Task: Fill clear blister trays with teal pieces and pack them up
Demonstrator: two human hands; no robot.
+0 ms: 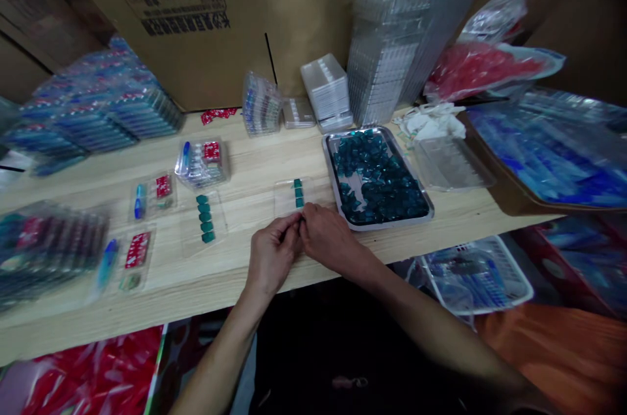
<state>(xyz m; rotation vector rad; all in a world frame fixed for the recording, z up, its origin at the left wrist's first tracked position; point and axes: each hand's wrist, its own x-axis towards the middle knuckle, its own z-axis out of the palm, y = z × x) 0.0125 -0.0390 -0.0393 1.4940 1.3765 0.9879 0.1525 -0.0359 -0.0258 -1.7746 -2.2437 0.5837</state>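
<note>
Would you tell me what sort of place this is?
It looks like a packing workshop: a wooden workbench, a metal tray heaped with teal pieces, and tall stacks of clear plastic trays beside cardboard cartons.

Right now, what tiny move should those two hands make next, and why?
Probably lower what the left hand and right hand pinch onto the clear plastic tray, just below its short row of teal pieces. Their fingers meet right there, though the pinched thing is hidden.
</note>
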